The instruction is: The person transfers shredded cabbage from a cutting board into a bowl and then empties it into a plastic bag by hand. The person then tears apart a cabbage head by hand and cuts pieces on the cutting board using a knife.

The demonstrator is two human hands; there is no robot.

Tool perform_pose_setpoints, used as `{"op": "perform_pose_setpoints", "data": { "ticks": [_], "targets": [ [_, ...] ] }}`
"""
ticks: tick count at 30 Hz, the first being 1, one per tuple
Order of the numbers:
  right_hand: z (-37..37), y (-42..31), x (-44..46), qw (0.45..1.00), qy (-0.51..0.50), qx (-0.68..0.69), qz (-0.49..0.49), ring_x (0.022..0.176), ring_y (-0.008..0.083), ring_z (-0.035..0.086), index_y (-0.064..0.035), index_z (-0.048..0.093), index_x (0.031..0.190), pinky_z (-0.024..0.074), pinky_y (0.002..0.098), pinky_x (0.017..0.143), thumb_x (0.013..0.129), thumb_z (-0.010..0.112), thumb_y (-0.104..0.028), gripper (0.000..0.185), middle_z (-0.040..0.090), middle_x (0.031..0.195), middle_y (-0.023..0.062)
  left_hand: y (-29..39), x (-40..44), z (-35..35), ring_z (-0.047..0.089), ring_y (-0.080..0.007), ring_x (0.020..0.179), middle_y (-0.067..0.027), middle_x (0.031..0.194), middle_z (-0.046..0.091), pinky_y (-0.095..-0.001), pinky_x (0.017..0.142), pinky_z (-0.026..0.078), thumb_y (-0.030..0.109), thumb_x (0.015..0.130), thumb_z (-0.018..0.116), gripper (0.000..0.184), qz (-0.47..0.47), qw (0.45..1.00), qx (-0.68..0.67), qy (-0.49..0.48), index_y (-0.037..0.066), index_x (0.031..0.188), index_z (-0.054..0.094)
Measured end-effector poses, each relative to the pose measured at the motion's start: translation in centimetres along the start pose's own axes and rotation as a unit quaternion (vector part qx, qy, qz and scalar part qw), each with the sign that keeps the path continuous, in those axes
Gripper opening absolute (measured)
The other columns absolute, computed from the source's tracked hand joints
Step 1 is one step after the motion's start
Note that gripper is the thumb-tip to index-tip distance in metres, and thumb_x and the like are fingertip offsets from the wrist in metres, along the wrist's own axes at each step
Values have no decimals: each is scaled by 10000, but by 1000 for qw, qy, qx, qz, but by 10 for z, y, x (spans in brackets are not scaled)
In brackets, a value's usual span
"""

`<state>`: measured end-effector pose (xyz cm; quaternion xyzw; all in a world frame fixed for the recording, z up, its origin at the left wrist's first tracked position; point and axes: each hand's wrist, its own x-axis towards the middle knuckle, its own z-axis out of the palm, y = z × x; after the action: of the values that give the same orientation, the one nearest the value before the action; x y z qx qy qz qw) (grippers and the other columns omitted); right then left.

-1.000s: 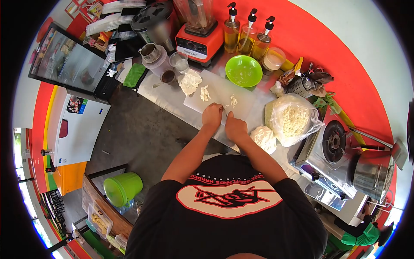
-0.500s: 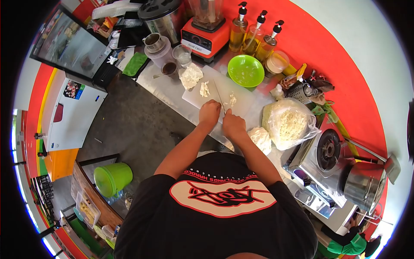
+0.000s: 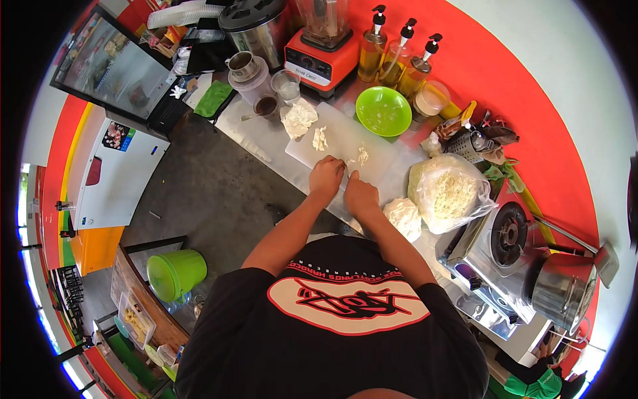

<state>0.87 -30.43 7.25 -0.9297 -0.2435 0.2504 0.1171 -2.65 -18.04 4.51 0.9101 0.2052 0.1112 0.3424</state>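
Observation:
My left hand [image 3: 326,177] is closed at the near edge of the white cutting board [image 3: 342,133], its fingertips pressed on something too small to make out. Beside it, my right hand [image 3: 361,194] is wrapped round a knife, whose blade hardly shows between the hands. Small pale chopped pieces [image 3: 363,155] lie just beyond my hands. Farther left on the board is a pile of pale pieces [image 3: 319,139], next to a crumpled white bag [image 3: 299,118]. Another white bundle [image 3: 403,219] rests right of my right forearm.
A green bowl [image 3: 383,112] stands behind the board, near pump bottles [image 3: 397,60] and a red blender [image 3: 321,63]. To the right are a plastic bag of pale shreds [image 3: 452,194], a gas stove [image 3: 508,233] and a steel pot [image 3: 565,289]. A person [image 3: 535,382] is at lower right.
The knife blade, seen upright over the board half a second ago, now hardly shows between my hands. Both hands stay close together at the board's edge. The view has shifted slightly.

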Motion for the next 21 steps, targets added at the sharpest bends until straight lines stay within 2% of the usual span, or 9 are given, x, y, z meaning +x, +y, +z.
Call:
{"op": "perform_pose_setpoints", "data": {
  "ticks": [4, 10, 15, 21],
  "targets": [
    [-9, 7, 3, 1000, 3, -17, -24, 921, 420, 714, 7, 482, 1134, 553, 503, 825, 970, 474, -162, 236, 719, 966, 263, -5, 2, 3, 666, -316, 933, -53, 982, 700, -438, 802, 550, 139, 867, 686, 97, -3, 1000, -9, -8, 112, 923, 760],
    [8, 4, 4, 1000, 15, -7, 10, 923, 405, 718, -9, 482, 1138, 557, 499, 808, 990, 497, -225, 263, 722, 973, 253, -8, 6, 4, 668, -315, 923, -65, 961, 709, -440, 797, 544, 137, 866, 702, 75, 25, 1000, 15, -10, 105, 912, 753],
    [2, 9, 4, 1000, 15, -8, -16, 882, 400, 726, -18, 478, 1115, 561, 505, 784, 991, 456, -186, 210, 729, 952, 244, -5, 3, 7, 674, -326, 863, -99, 889, 712, -442, 767, 539, 112, 853, 722, 40, -20, 999, -37, -7, 81, 879, 724],
    [15, 13, 3, 1000, 26, -4, -12, 902, 397, 724, -15, 469, 1120, 566, 498, 779, 1008, 460, -217, 231, 731, 960, 226, -13, 4, 17, 671, -353, 838, -150, 857, 696, -456, 764, 537, 104, 863, 706, 77, 1, 998, -63, 7, 31, 885, 717]
  ]
}}
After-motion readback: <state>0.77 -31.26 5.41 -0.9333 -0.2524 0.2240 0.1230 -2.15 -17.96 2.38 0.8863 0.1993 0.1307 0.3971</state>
